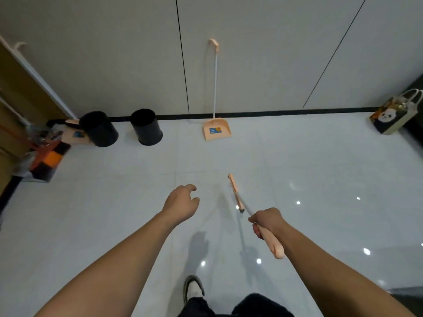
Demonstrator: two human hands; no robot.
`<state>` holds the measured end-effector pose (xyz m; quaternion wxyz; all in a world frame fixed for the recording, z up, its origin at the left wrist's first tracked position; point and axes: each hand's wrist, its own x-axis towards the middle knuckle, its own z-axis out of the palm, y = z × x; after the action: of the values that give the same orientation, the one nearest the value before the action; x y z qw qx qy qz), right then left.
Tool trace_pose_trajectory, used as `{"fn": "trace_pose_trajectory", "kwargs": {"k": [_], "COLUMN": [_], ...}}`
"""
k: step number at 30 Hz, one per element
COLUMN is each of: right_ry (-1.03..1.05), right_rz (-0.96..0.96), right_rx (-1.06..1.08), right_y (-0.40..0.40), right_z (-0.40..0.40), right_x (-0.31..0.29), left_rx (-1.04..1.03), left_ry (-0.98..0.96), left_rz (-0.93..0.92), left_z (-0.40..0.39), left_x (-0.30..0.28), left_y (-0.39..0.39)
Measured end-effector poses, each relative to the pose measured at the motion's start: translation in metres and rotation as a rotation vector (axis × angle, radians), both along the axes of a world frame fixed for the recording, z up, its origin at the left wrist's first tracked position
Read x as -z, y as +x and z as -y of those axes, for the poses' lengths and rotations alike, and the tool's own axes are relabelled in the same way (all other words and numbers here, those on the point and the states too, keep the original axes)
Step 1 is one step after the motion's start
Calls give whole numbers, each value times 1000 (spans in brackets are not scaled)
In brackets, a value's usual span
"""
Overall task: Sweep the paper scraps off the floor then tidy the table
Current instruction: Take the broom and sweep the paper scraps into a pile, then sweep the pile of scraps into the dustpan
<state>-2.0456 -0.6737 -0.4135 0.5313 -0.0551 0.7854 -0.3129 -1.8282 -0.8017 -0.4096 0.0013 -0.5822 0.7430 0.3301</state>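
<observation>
My right hand (266, 221) grips the peach handle of a broom (235, 194), whose narrow peach head hovers over the pale tiled floor ahead of me. My left hand (182, 202) is stretched forward with loosely curled fingers and holds nothing. A peach dustpan (216, 130) with a long white handle stands upright against the white wall, straight ahead. No paper scraps show on the floor in this view.
Two black bins (146, 128) (98, 129) stand by the wall at left, beside a second peach dustpan (75, 133) and a pile of bags (43, 154). A panda gift bag (391, 115) sits at far right. My shoe (193, 288) is below.
</observation>
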Motion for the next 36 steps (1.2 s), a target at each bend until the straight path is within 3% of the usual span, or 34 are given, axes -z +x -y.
{"fn": "trace_pose_trajectory", "kwargs": {"k": [6,14,22,36], "right_ry": [-44,-30,39,13], "right_rz": [76,160,203,222], "right_rx": [73,155,145,423], "right_y": [-41,-152,-258,-338], "right_z": [124,321,473,654], "right_x": [-1,45,31,36], "left_rx": [42,58,50,323], "left_ry": [11,6,-33,-173], "left_rz": [24,110,130,193], "left_z": [140,319,484,746], "left_x": [3,31,-5,-5], "left_y": [-45,-152,-260,-394]}}
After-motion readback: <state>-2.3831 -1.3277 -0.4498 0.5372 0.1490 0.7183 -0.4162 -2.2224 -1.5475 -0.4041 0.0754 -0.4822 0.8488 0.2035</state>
